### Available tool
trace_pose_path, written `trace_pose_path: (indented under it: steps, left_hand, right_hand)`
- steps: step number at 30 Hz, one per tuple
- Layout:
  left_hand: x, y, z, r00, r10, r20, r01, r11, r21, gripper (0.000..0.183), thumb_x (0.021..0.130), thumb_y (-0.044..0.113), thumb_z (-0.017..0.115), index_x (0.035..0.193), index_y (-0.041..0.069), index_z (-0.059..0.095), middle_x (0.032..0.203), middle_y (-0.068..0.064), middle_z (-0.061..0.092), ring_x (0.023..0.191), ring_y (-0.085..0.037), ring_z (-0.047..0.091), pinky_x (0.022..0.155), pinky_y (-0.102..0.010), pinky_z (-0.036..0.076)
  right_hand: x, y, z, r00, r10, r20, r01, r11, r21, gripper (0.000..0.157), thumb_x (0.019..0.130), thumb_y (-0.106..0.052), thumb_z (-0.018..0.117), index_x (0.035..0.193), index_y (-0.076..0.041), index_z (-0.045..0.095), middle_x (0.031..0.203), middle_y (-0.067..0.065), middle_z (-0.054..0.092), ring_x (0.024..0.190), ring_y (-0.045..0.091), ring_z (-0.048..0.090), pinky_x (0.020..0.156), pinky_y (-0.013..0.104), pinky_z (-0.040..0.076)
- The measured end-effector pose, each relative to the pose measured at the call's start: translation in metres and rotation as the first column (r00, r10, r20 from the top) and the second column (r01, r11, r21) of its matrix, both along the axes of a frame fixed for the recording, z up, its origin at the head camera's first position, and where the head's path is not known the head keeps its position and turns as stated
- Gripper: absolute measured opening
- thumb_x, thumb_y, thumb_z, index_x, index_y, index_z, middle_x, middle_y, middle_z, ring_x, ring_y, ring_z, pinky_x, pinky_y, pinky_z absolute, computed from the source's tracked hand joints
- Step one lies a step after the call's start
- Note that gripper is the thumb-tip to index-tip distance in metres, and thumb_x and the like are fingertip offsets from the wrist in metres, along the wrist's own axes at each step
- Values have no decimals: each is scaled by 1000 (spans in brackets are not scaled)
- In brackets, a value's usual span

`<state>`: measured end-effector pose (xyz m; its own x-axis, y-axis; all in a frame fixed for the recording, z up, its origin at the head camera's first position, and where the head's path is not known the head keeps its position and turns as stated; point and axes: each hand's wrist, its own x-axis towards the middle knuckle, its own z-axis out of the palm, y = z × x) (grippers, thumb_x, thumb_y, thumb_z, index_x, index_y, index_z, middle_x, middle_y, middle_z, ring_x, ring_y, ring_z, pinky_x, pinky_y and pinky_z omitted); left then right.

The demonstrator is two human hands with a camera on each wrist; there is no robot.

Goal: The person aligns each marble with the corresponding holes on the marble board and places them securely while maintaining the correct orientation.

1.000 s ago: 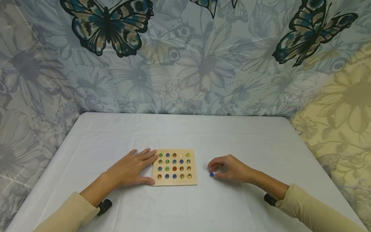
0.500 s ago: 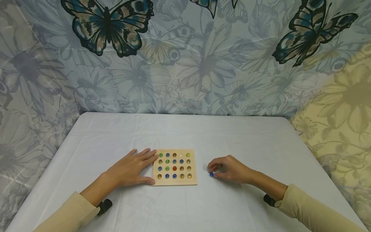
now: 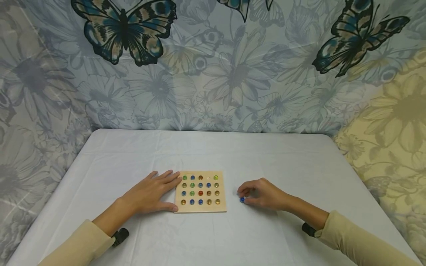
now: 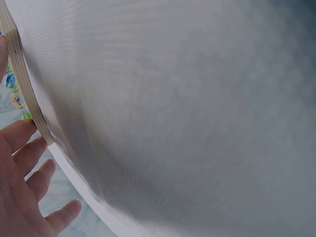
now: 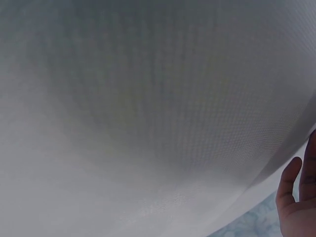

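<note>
A square wooden board [image 3: 221, 209] with rows of coloured glass marbles lies flat on the white-covered table. One spot in its back row, second from the right, is pale and shows no coloured marble. My left hand [image 3: 151, 194] rests with spread fingers along the board's left edge, its thumb at the near corner; the left wrist view shows these fingertips at the board's side [image 4: 22, 74]. To the right of the board, my right hand [image 3: 266, 194] pinches a blue marble [image 3: 242, 200] between thumb and fingers, low over the cloth. In the right wrist view that marble is hidden.
White cloth [image 3: 213, 151] covers the whole table, with slight creases. Behind it hangs a floral curtain [image 3: 186, 92] with butterflies, yellow at the right. A black wrist camera [image 3: 120, 236] sits at the left cuff, another [image 3: 308, 229] at the right.
My right hand and the blue marble have shifted very slightly left, and the fingers cover a bit more of the marble. The left hand and the board stay still.
</note>
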<state>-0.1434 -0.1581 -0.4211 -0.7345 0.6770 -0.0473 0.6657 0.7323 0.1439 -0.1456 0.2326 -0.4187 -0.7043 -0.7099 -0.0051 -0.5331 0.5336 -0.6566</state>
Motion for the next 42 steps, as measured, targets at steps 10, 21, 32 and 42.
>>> trace_pose_path:
  steps: [10,21,32,42]
  left_hand:
    - [0,0,1,1000,-2,-5,2,1000,-3,91,75,77,43,145,18,34,150,-1,28,137,-25,25,103,-58,25]
    - [0,0,1,1000,1,-9,-1,1000,-9,92,75,78,43,145,18,34,150,-1,28,137,-25,25,103,-57,25]
    - [0,1,0,1000,11,-1,-11,1000,-3,92,75,78,43,145,20,32,150,1,26,137,-23,24,103,-56,25]
    - [-1,0,-1,1000,4,-6,-4,1000,2,92,75,77,44,145,19,34,150,0,28,137,-24,25,103,-57,25]
  right_hand:
    - [-2,-3,-1,1000,6,-23,-6,1000,2,24,80,-7,71,103,-14,65,90,-11,66,83,4,60,75,26,51]
    - [-10,-17,2,996,-17,-91,18,1000,8,23,81,-12,71,104,-11,65,90,-12,66,81,4,60,74,28,49]
    - [-23,-34,5,986,-73,-149,69,997,-28,25,81,-14,71,105,-10,65,90,-10,67,83,2,59,75,31,50]
    - [-31,-50,2,974,-95,-205,80,994,-78,27,80,-12,72,106,-9,65,93,-7,68,83,3,60,74,30,50]
